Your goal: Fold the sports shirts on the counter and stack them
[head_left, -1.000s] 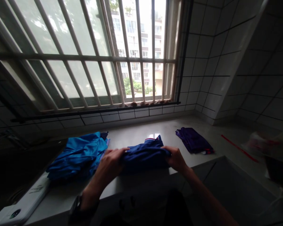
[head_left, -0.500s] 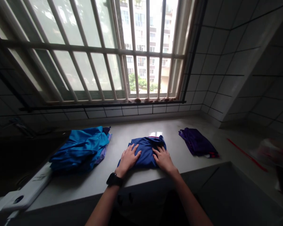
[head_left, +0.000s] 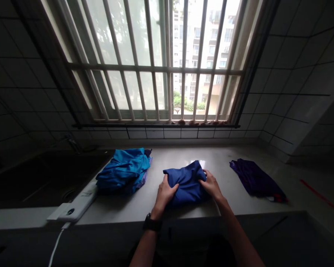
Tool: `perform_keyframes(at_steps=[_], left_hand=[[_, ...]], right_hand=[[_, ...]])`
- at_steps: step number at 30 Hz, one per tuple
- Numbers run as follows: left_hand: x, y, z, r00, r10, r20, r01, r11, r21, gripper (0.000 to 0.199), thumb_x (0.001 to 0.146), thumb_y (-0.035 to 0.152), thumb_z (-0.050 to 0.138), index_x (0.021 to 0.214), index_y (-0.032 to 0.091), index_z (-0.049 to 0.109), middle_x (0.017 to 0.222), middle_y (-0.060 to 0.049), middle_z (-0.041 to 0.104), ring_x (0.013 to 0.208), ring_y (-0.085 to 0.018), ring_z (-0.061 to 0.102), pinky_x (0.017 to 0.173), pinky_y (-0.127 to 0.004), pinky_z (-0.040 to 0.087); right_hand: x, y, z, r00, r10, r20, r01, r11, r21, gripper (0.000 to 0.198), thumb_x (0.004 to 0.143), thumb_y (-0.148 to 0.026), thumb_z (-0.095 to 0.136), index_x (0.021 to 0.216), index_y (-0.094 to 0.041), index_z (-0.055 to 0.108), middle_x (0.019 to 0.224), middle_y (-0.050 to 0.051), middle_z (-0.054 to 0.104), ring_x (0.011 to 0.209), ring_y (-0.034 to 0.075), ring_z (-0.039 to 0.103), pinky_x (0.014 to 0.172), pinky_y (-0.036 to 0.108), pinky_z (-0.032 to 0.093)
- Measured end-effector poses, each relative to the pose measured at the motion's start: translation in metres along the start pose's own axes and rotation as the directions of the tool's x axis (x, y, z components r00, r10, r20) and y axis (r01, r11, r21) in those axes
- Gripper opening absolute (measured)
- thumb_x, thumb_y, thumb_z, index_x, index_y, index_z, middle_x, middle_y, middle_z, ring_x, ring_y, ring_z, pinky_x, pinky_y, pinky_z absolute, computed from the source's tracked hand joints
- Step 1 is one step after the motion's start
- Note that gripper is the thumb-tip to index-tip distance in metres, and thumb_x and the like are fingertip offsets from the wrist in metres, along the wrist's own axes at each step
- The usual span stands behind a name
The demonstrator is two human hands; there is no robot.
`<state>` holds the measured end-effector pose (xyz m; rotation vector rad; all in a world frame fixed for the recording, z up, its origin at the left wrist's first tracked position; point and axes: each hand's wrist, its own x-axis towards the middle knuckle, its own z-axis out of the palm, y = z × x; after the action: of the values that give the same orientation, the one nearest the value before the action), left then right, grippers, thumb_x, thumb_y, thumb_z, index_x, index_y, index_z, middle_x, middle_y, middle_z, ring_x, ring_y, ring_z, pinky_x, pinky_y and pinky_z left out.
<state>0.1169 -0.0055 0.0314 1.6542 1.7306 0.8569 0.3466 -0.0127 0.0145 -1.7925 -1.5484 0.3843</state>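
Observation:
A folded dark-blue garment (head_left: 187,185) lies in front of me on the pale countertop (head_left: 167,214), its exact kind not clear. My left hand (head_left: 166,193) grips its left edge, thumb on top and fingers tucked along the side. On the opposite edge, my right hand (head_left: 210,184) holds it the same way, thumb over the cloth. The fingers beneath the fabric are partly hidden. To the left sits a heap of bright-blue cloth (head_left: 125,168) with some lilac fabric under it. A folded dark-purple cloth (head_left: 257,180) rests to the right.
A white power strip (head_left: 79,207) with a cable lies at the counter's left front, beside a dark sink (head_left: 44,178). Far right is a red strip (head_left: 320,194). A barred window (head_left: 156,69) and tiled wall stand behind the counter.
Both hands have gone from lying flat on the dark-blue garment to gripping its two sides. The garment now shows a smoother face, its far edge raised. The view has swung left.

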Motion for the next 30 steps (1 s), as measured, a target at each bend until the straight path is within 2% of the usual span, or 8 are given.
perform_keyframes(at_steps=[4, 8, 11, 13, 19, 23, 26, 30], left_hand=[[-0.013, -0.011, -0.048, 0.928, 0.110, -0.356, -0.142, 0.988, -0.065, 0.062, 0.082, 0.037, 0.076, 0.137, 0.017, 0.057, 0.139, -0.018, 0.069, 0.133, -0.035, 0.063, 0.112, -0.044, 0.051], [-0.001, 0.004, -0.120, 0.716, 0.157, -0.680, -0.218, 0.976, -0.004, 0.062, 0.085, 0.044, 0.071, 0.138, 0.016, 0.055, 0.136, -0.018, 0.069, 0.132, -0.036, 0.063, 0.114, -0.047, 0.049], [0.020, 0.009, -0.163, 0.599, 0.105, -0.794, -0.131, 0.991, 0.032, 0.064, 0.089, 0.043, 0.066, 0.143, 0.013, 0.048, 0.137, -0.020, 0.067, 0.131, -0.035, 0.063, 0.113, -0.047, 0.049], [0.034, 0.000, -0.176, 0.607, -0.002, -0.794, 0.006, 1.000, 0.002, 0.063, 0.091, 0.040, 0.063, 0.143, 0.010, 0.045, 0.133, -0.023, 0.069, 0.126, -0.037, 0.066, 0.107, -0.050, 0.053], [0.044, -0.051, -0.168, 0.779, -0.347, -0.522, 0.431, 0.901, 0.045, 0.052, 0.090, 0.039, 0.065, 0.123, 0.000, 0.056, 0.111, -0.033, 0.071, 0.110, -0.045, 0.071, 0.089, -0.051, 0.056], [0.036, -0.051, -0.168, 0.704, -0.141, -0.697, 0.395, 0.892, 0.218, 0.063, 0.080, 0.041, 0.073, 0.126, 0.002, 0.055, 0.132, -0.037, 0.058, 0.127, -0.050, 0.057, 0.096, -0.058, 0.052], [0.040, -0.034, -0.173, 0.610, 0.127, -0.782, 0.238, 0.912, 0.334, 0.062, 0.082, 0.035, 0.066, 0.133, 0.004, 0.051, 0.143, -0.033, 0.050, 0.136, -0.046, 0.049, 0.105, -0.057, 0.047], [0.068, -0.015, -0.164, 0.742, 0.188, -0.644, 0.126, 0.904, 0.409, 0.053, 0.088, 0.033, 0.054, 0.135, 0.008, 0.054, 0.139, -0.027, 0.057, 0.132, -0.041, 0.054, 0.106, -0.052, 0.047]], right_hand=[[0.032, -0.063, -0.001, 0.974, -0.221, -0.043, 0.225, 0.948, 0.223, 0.049, 0.079, -0.014, 0.064, 0.127, -0.023, 0.067, 0.117, 0.007, 0.076, 0.108, 0.024, 0.071, 0.099, 0.036, 0.054], [0.081, -0.172, 0.001, 0.887, -0.436, -0.153, 0.462, 0.837, 0.294, 0.051, 0.081, -0.013, 0.066, 0.131, -0.023, 0.066, 0.115, 0.008, 0.075, 0.104, 0.024, 0.070, 0.097, 0.040, 0.056], [0.095, -0.244, 0.016, 0.820, -0.519, -0.240, 0.564, 0.805, 0.184, 0.051, 0.087, -0.011, 0.061, 0.138, -0.018, 0.062, 0.129, 0.013, 0.069, 0.119, 0.027, 0.065, 0.107, 0.043, 0.051], [0.082, -0.269, 0.036, 0.796, -0.576, -0.184, 0.601, 0.789, 0.127, 0.050, 0.091, -0.012, 0.059, 0.140, -0.017, 0.061, 0.136, 0.015, 0.065, 0.127, 0.028, 0.061, 0.113, 0.044, 0.047], [0.007, -0.250, 0.119, 0.708, -0.598, 0.375, 0.615, 0.784, 0.091, 0.041, 0.097, -0.023, 0.062, 0.138, -0.025, 0.064, 0.151, 0.011, 0.059, 0.141, 0.030, 0.054, 0.117, 0.052, 0.043], [-0.030, -0.226, 0.126, 0.730, -0.608, 0.312, 0.598, 0.789, 0.140, 0.044, 0.094, -0.015, 0.063, 0.137, -0.026, 0.063, 0.155, 0.012, 0.056, 0.149, 0.032, 0.045, 0.123, 0.064, 0.030], [-0.082, -0.204, 0.104, 0.749, -0.655, 0.099, 0.588, 0.726, 0.356, 0.028, 0.096, -0.016, 0.058, 0.121, -0.024, 0.068, 0.126, 0.011, 0.069, 0.122, 0.027, 0.064, 0.109, 0.051, 0.048], [-0.167, -0.173, 0.079, 0.388, -0.882, 0.267, 0.642, 0.466, 0.609, 0.019, 0.100, -0.042, 0.064, 0.115, -0.033, 0.071, 0.118, 0.006, 0.068, 0.105, 0.023, 0.069, 0.088, 0.037, 0.060]])
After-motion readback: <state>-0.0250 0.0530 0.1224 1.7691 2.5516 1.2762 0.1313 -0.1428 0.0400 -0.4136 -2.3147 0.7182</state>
